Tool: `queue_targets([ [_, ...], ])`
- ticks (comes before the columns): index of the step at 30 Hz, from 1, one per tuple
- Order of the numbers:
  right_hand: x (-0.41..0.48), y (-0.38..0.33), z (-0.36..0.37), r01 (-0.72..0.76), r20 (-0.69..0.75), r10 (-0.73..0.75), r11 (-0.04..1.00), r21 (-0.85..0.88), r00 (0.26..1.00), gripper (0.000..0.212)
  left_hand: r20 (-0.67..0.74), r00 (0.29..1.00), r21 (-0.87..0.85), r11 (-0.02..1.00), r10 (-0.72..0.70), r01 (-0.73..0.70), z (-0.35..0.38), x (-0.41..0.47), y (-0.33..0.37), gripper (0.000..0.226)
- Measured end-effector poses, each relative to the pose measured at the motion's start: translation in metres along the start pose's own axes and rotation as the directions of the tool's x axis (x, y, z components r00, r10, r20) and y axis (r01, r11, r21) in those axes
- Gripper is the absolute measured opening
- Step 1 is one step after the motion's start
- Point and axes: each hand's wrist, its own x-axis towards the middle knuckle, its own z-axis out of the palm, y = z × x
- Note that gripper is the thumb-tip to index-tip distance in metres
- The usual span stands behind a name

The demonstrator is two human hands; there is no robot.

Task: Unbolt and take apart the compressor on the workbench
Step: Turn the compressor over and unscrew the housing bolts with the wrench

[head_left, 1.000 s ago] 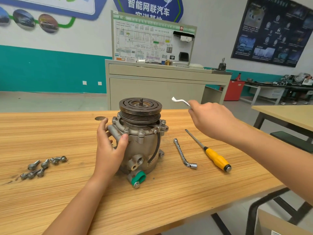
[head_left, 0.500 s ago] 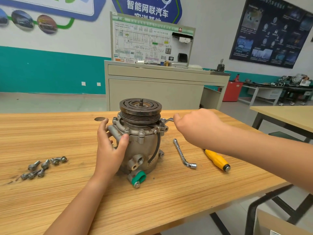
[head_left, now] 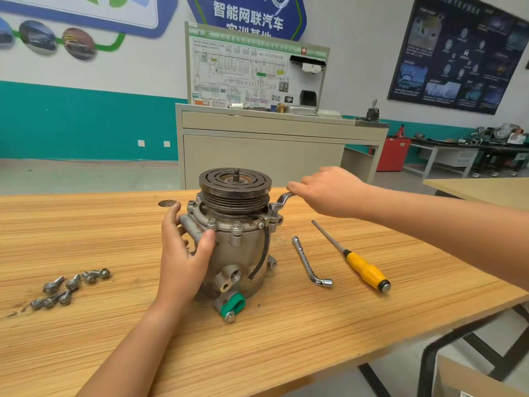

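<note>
The grey compressor stands upright on the wooden workbench, its dark grooved pulley on top. My left hand grips its left side, thumb on the front just under the flange. My right hand holds the handle of a small silver wrench. The wrench's ring end sits on a bolt at the right of the flange. Other bolts stand in the flange's front rim.
Several loose bolts lie at the left of the bench. An L-shaped socket wrench and a yellow-handled screwdriver lie to the right of the compressor. A beige cabinet stands behind the bench, and another table is at the right.
My right hand came down from the air with the wrench and set its ring end on the right flange bolt. My left hand stayed on the compressor.
</note>
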Motion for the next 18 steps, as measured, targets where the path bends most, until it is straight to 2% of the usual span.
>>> queue_targets([
  [3,0.035,-0.008,0.015,0.040,-0.096,-0.035,0.998,0.042,0.995,0.031,0.000,1.000,-0.001,1.000,0.002,-0.002,0.000,0.000,0.001,0.073],
  [6,0.043,-0.017,0.022,0.023,-0.128,-0.001,0.984,0.176,0.992,0.033,0.008,1.000,0.000,1.000,-0.006,0.006,-0.001,0.001,0.001,0.077],
  [8,0.030,-0.017,0.021,-0.070,-0.132,0.109,0.960,0.272,0.985,0.032,0.012,1.000,0.004,1.000,-0.004,0.004,-0.001,0.000,0.003,0.075],
  [11,0.002,-0.017,0.010,-0.282,-0.146,0.368,0.866,0.412,0.918,0.030,0.009,1.000,0.009,1.000,0.001,-0.001,-0.001,0.000,0.003,0.076],
  [14,-0.024,-0.024,-0.011,-0.452,0.032,0.481,0.795,0.405,0.876,0.017,0.004,1.000,0.016,1.000,-0.007,0.007,0.000,0.002,0.001,0.082],
  [16,-0.038,-0.031,-0.026,-0.468,0.142,0.447,0.825,0.316,0.883,0.008,0.005,1.000,0.017,1.000,-0.010,0.010,0.001,0.001,-0.001,0.081],
  [18,-0.047,-0.037,-0.043,-0.434,0.187,0.397,0.869,0.239,0.899,0.009,0.004,1.000,0.015,1.000,-0.010,0.010,0.001,0.001,0.000,0.080],
])
